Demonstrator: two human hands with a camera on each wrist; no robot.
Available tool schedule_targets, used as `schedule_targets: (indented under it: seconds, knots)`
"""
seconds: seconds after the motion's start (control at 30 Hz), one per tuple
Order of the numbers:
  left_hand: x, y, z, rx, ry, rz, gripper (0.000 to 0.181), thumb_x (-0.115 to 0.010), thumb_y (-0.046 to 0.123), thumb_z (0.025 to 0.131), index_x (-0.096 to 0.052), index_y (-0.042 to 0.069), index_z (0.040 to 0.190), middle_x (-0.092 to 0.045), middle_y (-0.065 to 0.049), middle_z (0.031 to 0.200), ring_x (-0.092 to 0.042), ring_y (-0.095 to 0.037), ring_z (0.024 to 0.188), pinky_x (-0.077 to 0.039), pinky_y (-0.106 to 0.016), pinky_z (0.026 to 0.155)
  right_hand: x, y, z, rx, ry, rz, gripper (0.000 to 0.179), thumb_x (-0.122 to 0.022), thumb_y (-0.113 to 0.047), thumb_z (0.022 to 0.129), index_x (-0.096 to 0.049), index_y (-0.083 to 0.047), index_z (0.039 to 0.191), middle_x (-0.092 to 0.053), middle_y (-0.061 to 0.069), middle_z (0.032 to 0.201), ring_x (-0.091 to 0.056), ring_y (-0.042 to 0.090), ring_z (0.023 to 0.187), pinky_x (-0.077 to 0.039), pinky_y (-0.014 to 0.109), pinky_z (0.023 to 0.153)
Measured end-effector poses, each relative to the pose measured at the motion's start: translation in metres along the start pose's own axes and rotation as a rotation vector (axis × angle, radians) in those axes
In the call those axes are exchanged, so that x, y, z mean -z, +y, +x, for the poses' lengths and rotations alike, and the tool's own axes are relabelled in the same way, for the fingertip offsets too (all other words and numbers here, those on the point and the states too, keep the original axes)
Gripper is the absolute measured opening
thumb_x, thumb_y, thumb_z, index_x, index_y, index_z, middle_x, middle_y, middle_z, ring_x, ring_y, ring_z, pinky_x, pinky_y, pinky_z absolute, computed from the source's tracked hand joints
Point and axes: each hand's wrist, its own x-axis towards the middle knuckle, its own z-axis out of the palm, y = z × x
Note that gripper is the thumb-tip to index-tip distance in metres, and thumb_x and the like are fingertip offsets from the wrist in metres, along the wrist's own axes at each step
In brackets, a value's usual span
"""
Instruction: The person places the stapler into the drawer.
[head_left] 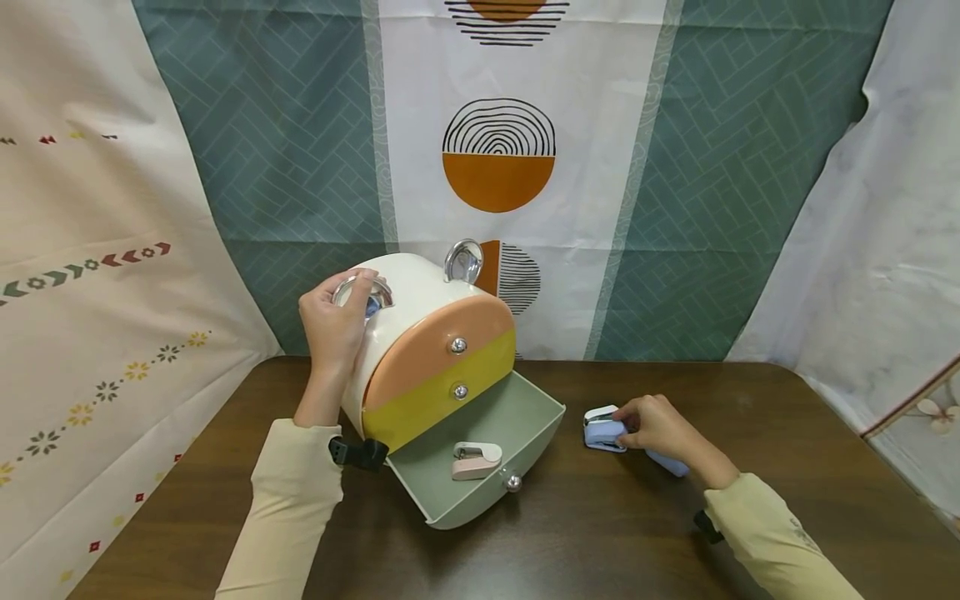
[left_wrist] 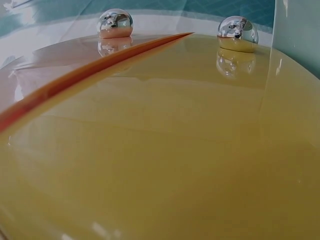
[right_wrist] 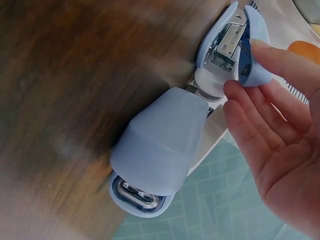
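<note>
A rounded white drawer box (head_left: 408, 279) stands at left, with an orange drawer (head_left: 420, 350) and a yellow drawer (head_left: 427, 404) closed and the green bottom drawer (head_left: 525, 408) pulled out. My left hand (head_left: 333, 321) grips the silver ear-shaped piece (head_left: 382, 292) on its top left. Inside the green drawer lies a pink and white mini stapler (head_left: 477, 461). To the right, my right hand (head_left: 656, 429) pinches a small blue stapler (right_wrist: 257, 65) between thumb and fingers, close over the table. A second blue stapler (right_wrist: 160, 140) lies beside it, partly behind the hand in the head view.
The brown wooden table (head_left: 600, 533) carries everything. A second silver ear (head_left: 463, 261) rises from the box top. Round silver knobs stick out from the drawers, including the green drawer's knob (head_left: 513, 482). Patterned cloth (head_left: 300, 125) hangs behind and at both sides.
</note>
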Motion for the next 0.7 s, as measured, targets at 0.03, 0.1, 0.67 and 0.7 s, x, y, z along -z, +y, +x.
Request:
schedule_targets:
  seconds: [0.03, 0.1, 0.67, 0.7]
  knots:
    - [0.000, 0.000, 0.000, -0.001, -0.005, 0.001, 0.028, -0.064, 0.022, 0.084, -0.070, -0.004, 0.091, -0.068, -0.001, 0.080, -0.062, -0.006, 0.075, -0.049, -0.018, 0.066, 0.000, 0.000, 0.001, -0.002, -0.002, -0.004, 0.028, -0.079, -0.005, 0.064, -0.069, 0.007, 0.086, -0.065, 0.003, 0.070, -0.056, 0.008, 0.062, -0.046, 0.022, 0.053]
    - [0.000, 0.000, 0.000, 0.013, -0.006, 0.008, 0.029, -0.063, 0.023, 0.084, -0.070, -0.004, 0.093, -0.068, -0.004, 0.083, -0.062, -0.006, 0.074, -0.049, -0.017, 0.067, 0.000, -0.001, 0.001, -0.012, -0.004, -0.003, 0.027, -0.079, -0.005, 0.064, -0.069, 0.006, 0.085, -0.065, 0.002, 0.069, -0.056, 0.008, 0.061, -0.046, 0.022, 0.054]
    - [-0.001, -0.001, -0.001, 0.018, 0.011, 0.018, 0.029, -0.064, 0.023, 0.084, -0.069, -0.004, 0.093, -0.067, -0.008, 0.083, -0.061, -0.006, 0.070, -0.050, -0.018, 0.066, 0.019, -0.010, -0.004, 0.055, 0.066, 0.049, 0.022, -0.078, -0.007, 0.066, -0.070, 0.001, 0.085, -0.067, 0.000, 0.074, -0.061, 0.009, 0.066, -0.049, 0.027, 0.058]
    - [-0.001, 0.000, -0.001, 0.012, 0.010, 0.012, 0.029, -0.064, 0.023, 0.084, -0.070, -0.004, 0.092, -0.067, -0.003, 0.081, -0.061, -0.006, 0.071, -0.050, -0.018, 0.066, 0.021, -0.011, -0.005, 0.058, 0.074, 0.051, 0.022, -0.078, -0.006, 0.066, -0.070, 0.001, 0.085, -0.067, 0.000, 0.074, -0.061, 0.009, 0.067, -0.050, 0.029, 0.059]
